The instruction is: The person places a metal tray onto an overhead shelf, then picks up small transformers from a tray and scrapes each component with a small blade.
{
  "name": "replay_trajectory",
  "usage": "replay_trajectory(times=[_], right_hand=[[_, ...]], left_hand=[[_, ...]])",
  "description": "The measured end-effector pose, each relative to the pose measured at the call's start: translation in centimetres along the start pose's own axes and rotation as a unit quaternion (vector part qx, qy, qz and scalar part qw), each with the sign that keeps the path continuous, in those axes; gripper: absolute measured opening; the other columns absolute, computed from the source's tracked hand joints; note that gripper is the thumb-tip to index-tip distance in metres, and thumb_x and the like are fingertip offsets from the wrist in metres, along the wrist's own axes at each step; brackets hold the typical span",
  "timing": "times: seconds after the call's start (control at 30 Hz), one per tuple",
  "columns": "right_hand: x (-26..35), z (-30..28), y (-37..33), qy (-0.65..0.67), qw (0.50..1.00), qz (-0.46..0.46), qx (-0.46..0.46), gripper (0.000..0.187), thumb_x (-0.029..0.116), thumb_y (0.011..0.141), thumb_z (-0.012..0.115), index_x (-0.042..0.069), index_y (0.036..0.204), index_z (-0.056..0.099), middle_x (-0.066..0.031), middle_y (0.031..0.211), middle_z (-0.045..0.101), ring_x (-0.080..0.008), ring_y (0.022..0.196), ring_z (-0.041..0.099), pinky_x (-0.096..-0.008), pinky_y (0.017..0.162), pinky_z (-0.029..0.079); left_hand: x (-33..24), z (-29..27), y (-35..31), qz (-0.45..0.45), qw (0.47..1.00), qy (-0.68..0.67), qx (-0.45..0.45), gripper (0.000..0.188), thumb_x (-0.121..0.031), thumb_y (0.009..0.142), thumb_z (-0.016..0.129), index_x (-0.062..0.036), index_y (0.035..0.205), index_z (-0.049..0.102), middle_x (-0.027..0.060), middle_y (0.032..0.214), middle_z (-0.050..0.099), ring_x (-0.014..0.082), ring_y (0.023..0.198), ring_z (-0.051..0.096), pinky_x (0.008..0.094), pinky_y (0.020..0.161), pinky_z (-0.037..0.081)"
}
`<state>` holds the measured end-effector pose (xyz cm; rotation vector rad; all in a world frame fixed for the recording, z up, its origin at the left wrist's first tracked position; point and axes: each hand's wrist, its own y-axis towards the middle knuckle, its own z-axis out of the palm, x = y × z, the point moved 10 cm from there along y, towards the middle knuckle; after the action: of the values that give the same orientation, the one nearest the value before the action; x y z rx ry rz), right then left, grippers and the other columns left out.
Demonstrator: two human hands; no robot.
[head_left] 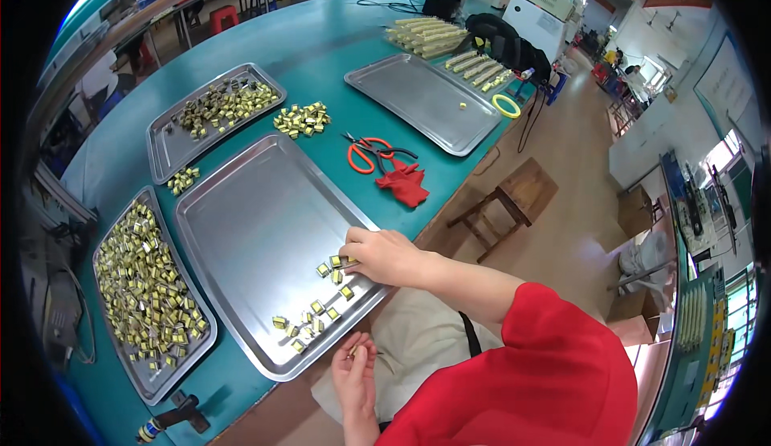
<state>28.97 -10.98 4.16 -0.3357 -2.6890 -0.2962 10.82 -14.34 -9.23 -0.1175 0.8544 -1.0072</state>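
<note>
teal tabletop (pixel 325 153), yellow parts (pixel 336 277) beside the right grip (pixel 387 256), hold unclear, small piece (pixel 352 351) in left grip (pixel 355 375)

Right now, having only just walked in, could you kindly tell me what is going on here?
A seated person's right hand is at a few small yellow parts near the edge of the large middle tray. The left hand, just outside that tray, appears to pinch a small piece, too small to make out. More such parts fill the left tray, and a red cloth lies on the green table.
</note>
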Motion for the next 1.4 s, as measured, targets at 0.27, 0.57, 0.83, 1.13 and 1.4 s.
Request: replay_trajectory(times=[0.27,0.57,0.83,1.13,1.4], right_hand=[[5.1,-5.1,-3.6,0.163,0.973,-0.138,-0.086,0.027,0.011,0.076,0.066,0.004,0.100,0.059,-0.0083,0.089,0.056,-0.0268,0.072,0.059,-0.0356,0.056,0.047],[8.7,-0.4,-9.5,0.207,0.953,-0.203,0.087,0.040,0.004,0.067,0.068,0.007,0.104,0.054,-0.0061,0.091,0.055,-0.0261,0.074,0.059,-0.0361,0.055,0.047],[6.1,-1.4,-9.9,0.406,0.902,-0.148,-0.004,0.030,0.005,0.076,0.069,0.001,0.104,0.059,-0.0085,0.099,0.057,-0.0162,0.067,0.055,-0.0258,0.055,0.044],[4.7,-0.3,-10.5,0.524,0.850,-0.044,0.032,0.021,0.002,0.078,0.066,0.001,0.099,0.062,-0.0037,0.095,0.056,-0.0044,0.058,0.040,-0.0207,0.050,0.033],[3.9,1.3,-10.4,0.570,0.821,-0.024,-0.017,0.022,0.002,0.080,0.066,0.002,0.101,0.064,-0.0040,0.101,0.057,-0.0009,0.055,0.036,-0.0178,0.049,0.030]], left_hand=[[-0.3,1.6,0.0,-0.032,0.998,-0.005,0.047,0.019,-0.010,0.092,0.051,0.0008,0.107,0.056,0.0057,0.088,0.058,0.0099,0.068,0.051,0.0208,0.057,0.042],[0.2,2.9,-2.0,0.012,0.995,0.010,0.102,0.016,-0.016,0.091,0.055,-0.0045,0.101,0.053,0.0019,0.083,0.056,0.0070,0.065,0.047,0.0192,0.050,0.034],[-1.8,5.1,-3.1,0.020,0.983,-0.072,0.167,0.021,-0.010,0.092,0.051,-0.0027,0.111,0.054,0.0067,0.094,0.057,0.0073,0.065,0.042,0.0175,0.049,0.034],[-1.8,5.2,-3.1,0.045,0.992,-0.023,0.114,0.021,-0.006,0.088,0.056,-0.0006,0.109,0.056,0.0070,0.091,0.059,0.0050,0.059,0.041,0.0177,0.048,0.032],[-4.9,4.4,-3.7,0.206,0.957,0.203,0.012,0.029,0.002,0.080,0.062,0.0013,0.109,0.056,0.0034,0.093,0.059,0.0048,0.070,0.050,0.0154,0.054,0.038]])
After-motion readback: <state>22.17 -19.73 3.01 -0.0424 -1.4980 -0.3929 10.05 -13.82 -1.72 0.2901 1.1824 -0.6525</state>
